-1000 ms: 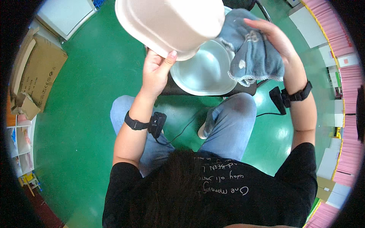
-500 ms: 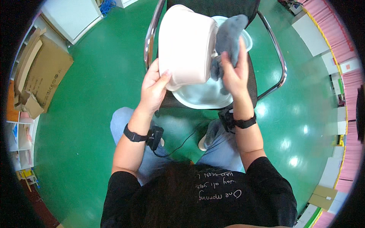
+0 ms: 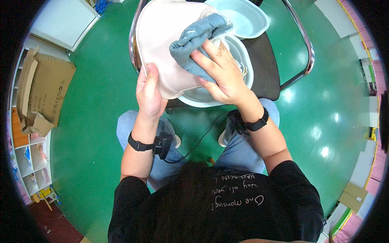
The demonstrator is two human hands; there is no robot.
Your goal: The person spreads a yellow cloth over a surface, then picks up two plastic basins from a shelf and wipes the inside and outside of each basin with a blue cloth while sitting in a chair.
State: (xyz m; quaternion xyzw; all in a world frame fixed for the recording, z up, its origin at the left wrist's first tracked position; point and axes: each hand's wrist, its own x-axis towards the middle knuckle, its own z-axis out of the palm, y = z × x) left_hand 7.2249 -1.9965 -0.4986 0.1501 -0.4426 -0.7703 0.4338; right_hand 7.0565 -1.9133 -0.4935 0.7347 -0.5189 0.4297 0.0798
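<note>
A pale pinkish-white basin (image 3: 162, 44) is held up on its side over the chair, its wide rim toward the left. My left hand (image 3: 150, 91) grips that rim at the near left, thumb on the outside. With fingers spread, my right hand (image 3: 227, 77) holds a bunched grey-blue cloth (image 3: 196, 44) against the basin's surface. Beneath them a light-blue basin (image 3: 202, 99) rests on the seat, partly covered by the white basin and my right hand. Something small with a brownish edge shows inside it, too covered to name.
Another light-blue basin (image 3: 253, 24) stands farther back on the black chair seat (image 3: 261, 67). Curved chrome armrests (image 3: 308, 52) flank the chair. An opened cardboard box (image 3: 48, 87) and white shelving (image 3: 36, 160) are at the left. A thin cable (image 3: 202, 139) hangs between my knees.
The cloth and my right hand have moved left onto the white basin. That basin has shifted left and turned, and more of both blue basins now shows.
</note>
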